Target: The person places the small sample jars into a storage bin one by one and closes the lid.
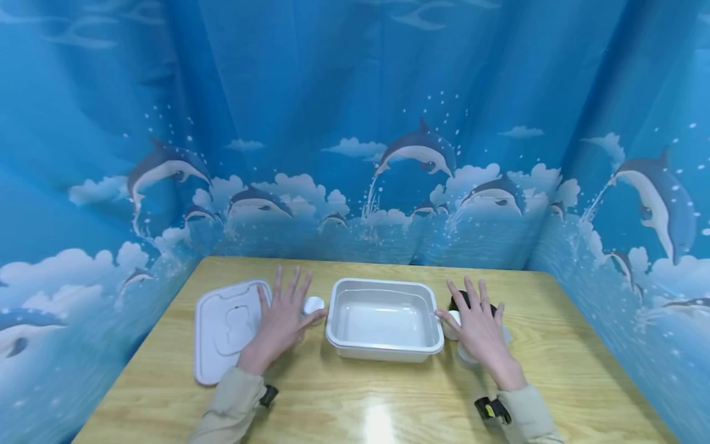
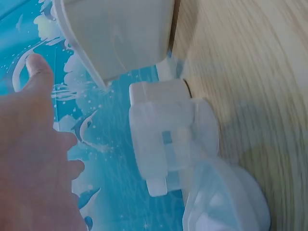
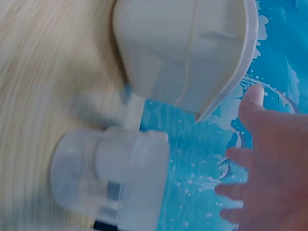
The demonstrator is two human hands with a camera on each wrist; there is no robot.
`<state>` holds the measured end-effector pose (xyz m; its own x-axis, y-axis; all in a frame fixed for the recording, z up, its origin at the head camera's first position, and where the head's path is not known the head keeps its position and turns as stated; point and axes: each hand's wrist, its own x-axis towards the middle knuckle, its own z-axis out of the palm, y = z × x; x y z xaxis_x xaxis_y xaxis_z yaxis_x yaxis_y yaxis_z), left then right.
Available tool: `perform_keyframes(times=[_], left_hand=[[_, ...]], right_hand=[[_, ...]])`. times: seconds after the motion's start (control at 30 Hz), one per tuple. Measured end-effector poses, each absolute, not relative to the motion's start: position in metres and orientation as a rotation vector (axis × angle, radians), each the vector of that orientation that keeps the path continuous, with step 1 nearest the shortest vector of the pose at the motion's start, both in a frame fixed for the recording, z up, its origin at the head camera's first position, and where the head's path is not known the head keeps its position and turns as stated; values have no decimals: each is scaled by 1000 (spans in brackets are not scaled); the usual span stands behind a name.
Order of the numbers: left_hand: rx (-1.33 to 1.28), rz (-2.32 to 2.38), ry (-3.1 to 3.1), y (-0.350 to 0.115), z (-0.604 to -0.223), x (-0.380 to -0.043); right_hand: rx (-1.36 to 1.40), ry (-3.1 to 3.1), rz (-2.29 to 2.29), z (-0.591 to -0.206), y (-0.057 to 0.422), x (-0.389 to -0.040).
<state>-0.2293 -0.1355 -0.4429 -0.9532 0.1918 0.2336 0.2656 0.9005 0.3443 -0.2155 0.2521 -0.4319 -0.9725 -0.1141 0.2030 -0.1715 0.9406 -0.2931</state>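
Note:
A white rectangular tub (image 1: 383, 355) stands uncovered in the middle of the wooden table, with its inside bare in the head view. My left hand (image 1: 279, 324) hovers at its left side, fingers spread and thumb tip right at the rim. On the opposite side my right hand (image 1: 478, 330) has its fingers fanned out too, its thumb close to the right rim. Neither hand grips anything. Below the left hand, translucent plastic containers (image 2: 159, 134) stand on the table. A clear lidded container (image 3: 137, 178) shows near the right hand, which partly covers several items in the head view.
A flat white lid (image 1: 213, 336) lies left of the left hand. Beside the left thumb is a round white cap (image 1: 313, 304). A black item (image 1: 460, 301) shows behind the right fingers. Blue dolphin-print curtains (image 1: 344, 123) surround the table's back and sides.

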Motion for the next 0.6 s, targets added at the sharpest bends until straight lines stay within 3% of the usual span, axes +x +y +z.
perform_keyframes(times=[0.33,0.6], left_hand=[[-389,-761,-2730,-167,-432,-229],[-379,-1075,-2648,-187,-435,-222]], right_hand=[[578,-2801,403,-441,254,-212],[649,-2793,337,-449,250,-205]])
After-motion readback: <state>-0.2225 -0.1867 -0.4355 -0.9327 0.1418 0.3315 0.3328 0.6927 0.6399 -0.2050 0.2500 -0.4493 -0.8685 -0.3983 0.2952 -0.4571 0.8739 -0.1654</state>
